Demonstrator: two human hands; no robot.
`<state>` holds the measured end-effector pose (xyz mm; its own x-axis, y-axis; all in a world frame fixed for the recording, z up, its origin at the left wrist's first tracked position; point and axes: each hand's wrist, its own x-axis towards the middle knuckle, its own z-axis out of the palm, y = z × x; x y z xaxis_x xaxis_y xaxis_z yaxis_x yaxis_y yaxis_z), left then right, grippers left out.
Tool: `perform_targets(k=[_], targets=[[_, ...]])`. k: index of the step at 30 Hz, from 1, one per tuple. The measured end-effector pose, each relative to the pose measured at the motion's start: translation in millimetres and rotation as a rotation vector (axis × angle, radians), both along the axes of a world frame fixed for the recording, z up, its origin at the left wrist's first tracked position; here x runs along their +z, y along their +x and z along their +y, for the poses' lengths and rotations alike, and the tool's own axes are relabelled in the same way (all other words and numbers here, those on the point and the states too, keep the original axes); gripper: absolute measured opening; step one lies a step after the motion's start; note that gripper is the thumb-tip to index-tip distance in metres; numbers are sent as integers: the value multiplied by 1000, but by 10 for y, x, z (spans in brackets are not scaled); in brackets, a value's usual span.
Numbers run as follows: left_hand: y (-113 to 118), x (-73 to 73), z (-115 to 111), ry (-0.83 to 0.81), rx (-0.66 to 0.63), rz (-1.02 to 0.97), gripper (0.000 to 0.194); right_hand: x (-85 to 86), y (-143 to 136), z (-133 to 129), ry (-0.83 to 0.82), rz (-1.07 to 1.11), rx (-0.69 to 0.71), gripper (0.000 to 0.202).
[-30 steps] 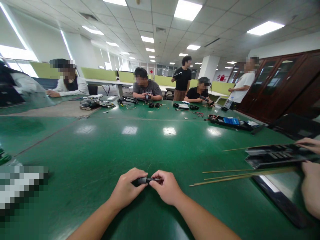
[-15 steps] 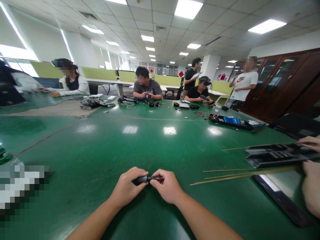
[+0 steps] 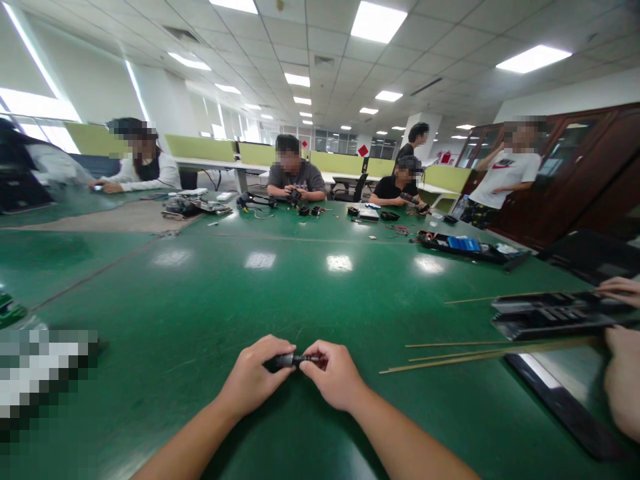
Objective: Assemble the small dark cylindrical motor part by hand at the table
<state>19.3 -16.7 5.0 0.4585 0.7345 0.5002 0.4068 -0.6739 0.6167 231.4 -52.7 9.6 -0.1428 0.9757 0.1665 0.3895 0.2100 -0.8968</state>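
Observation:
Just above the green table [image 3: 220,293], a small dark cylindrical part [image 3: 285,361] lies sideways between my two hands. It has a smooth grey-black body on the left and a thinner ribbed section toward the right; its exact kind cannot be made out. My left hand [image 3: 257,373] is closed around the thicker body, thumb below and fingers above. With thumb and forefinger, my right hand [image 3: 335,373] pinches the ribbed end, and its other fingers curl behind. My fingers cover parts of both ends.
At right, a co-worker's hands [image 3: 620,360] are by a black slotted tray [image 3: 550,313] and several thin sticks [image 3: 450,357]. A black frame [image 3: 560,407] lies below. Farther back stands a long black tray [image 3: 465,247] with a blue item. A blurred white object [image 3: 40,373] is at left.
My hands and the dark cylindrical part stay almost in place. In the background, the standing person in black has shifted right, and the one in white has also moved right.

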Motion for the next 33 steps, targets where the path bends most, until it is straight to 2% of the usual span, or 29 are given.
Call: perform_targets(k=[33], targets=[[-12,6,27,13,-4,2,26,27,8,0,-17,-6,-3,10]])
